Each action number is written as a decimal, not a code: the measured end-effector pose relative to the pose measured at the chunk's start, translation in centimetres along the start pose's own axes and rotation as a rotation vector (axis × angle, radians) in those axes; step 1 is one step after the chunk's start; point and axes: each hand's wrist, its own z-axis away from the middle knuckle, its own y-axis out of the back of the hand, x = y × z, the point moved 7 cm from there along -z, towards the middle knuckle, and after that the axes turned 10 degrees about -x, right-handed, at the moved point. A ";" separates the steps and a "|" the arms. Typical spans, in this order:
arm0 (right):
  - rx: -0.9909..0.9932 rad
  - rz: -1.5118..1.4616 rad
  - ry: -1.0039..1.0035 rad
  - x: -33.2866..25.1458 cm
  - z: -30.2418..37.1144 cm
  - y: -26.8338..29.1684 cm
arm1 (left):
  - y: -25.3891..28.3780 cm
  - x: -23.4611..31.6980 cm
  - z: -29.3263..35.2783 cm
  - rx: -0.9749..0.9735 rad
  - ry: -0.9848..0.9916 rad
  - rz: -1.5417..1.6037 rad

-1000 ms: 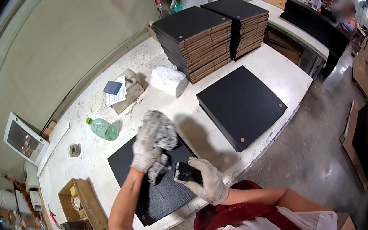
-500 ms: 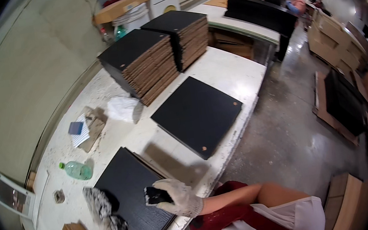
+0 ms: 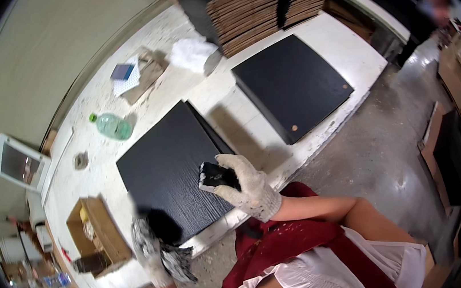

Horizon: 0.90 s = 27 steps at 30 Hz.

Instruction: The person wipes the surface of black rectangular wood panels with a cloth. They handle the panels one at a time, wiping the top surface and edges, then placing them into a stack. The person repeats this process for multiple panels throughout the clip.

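Observation:
A black board (image 3: 173,168) lies flat on the table, its surface glossy with streaks at the near right part. Over that part, my right hand (image 3: 244,185), in a stained off-white glove, grips a black-smeared sponge block (image 3: 215,177). My left hand (image 3: 151,254), also gloved, is by the board's near left corner. It holds a crumpled, black-stained white rag (image 3: 179,262) that hangs down past the table's edge. The glove's fingers are blackened and partly blurred. Beyond to the right rests another black board (image 3: 294,87) with small round light spots at its corners.
Tall stacks of black-topped boards (image 3: 246,15) stand at the back of the white table (image 3: 95,186). A green bottle (image 3: 112,127), white plastic bag (image 3: 194,55) and papers (image 3: 130,84) lie along the wall side. An open cardboard box (image 3: 103,231) sits at left; a person (image 3: 437,6) is far right.
The view has tilted down and swung left, so the table appears higher and farther right. My left hand and the rag have shifted toward the table's near edge. Both hands keep their holds.

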 end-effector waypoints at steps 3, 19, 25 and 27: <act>-0.119 -0.064 0.001 0.0 0.8 -1.5 | 1.6 -4.4 1.5 0.017 0.210 0.297; -0.018 -1.118 -0.324 4.6 -0.6 2.9 | 2.6 8.0 7.6 0.012 -0.060 -0.166; 0.269 -0.963 -0.272 6.7 -0.8 13.8 | -3.9 7.9 1.7 -0.219 0.221 0.965; 0.336 -0.825 -0.280 7.6 -1.2 17.9 | -8.3 11.9 -1.4 -0.312 0.313 1.441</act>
